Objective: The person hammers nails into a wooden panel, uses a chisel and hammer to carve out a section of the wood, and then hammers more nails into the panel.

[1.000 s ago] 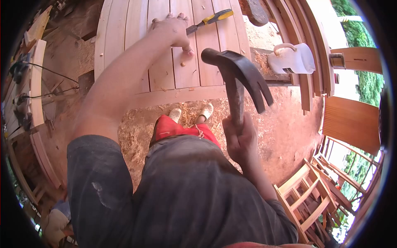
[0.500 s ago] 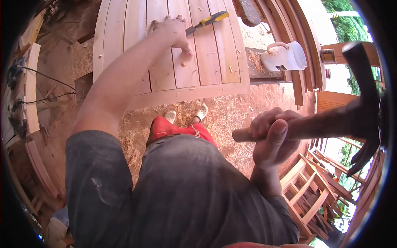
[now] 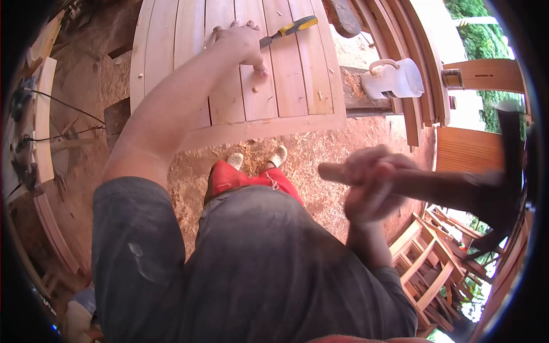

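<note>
My left hand lies on a slatted wooden panel, its fingers and thumb spread. Right beside it, a chisel with a yellow and black handle rests on the slats, its blade end reaching the hand's edge. Off to the right, my right hand is wrapped round the wooden handle of a claw hammer, held in the air over the floor. The hammer's dark head is at the far right and blurred. Small wood chips are scattered on the panel.
A white plastic jug stands right of the panel, beside long boards. Wooden frames are piled at the lower right. Shavings cover the floor around my feet. Cables and timber are at the left.
The hammer's head has shifted right and down, and my right hand has moved slightly with it and blurred. My left hand stays in place on the panel.
</note>
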The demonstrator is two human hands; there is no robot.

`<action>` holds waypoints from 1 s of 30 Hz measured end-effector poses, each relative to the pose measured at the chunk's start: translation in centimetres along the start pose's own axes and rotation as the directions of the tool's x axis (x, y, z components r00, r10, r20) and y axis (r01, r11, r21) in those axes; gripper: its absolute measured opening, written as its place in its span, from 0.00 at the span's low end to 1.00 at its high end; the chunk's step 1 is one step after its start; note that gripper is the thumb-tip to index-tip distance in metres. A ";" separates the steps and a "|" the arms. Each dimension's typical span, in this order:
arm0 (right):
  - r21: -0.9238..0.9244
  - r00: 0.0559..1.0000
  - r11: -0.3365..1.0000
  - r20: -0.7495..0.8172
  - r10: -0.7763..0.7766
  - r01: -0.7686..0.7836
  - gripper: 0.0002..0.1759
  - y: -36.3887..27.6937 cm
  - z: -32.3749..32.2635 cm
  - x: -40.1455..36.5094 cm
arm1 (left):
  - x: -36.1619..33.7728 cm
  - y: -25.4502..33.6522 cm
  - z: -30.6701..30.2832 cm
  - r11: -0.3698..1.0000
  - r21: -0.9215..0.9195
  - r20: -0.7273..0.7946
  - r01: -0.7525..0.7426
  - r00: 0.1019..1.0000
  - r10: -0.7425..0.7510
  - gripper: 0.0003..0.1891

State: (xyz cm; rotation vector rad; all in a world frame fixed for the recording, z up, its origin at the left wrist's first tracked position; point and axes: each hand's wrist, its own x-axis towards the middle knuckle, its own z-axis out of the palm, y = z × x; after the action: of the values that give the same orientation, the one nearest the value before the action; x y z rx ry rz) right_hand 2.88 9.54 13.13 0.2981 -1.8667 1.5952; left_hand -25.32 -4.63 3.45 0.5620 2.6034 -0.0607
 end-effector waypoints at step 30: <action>-0.609 0.647 0.533 0.042 0.761 -0.588 0.12 9.0 -8.7 -5.0 | 0.0 -0.6 1.7 1.000 0.019 -0.157 -0.020 0.987 0.023 0.69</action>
State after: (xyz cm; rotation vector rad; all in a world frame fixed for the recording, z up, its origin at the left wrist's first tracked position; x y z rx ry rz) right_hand 4.48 18.67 3.35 -0.5790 -2.8302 1.3919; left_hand -24.74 -5.40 1.89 0.6236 2.7512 -0.0328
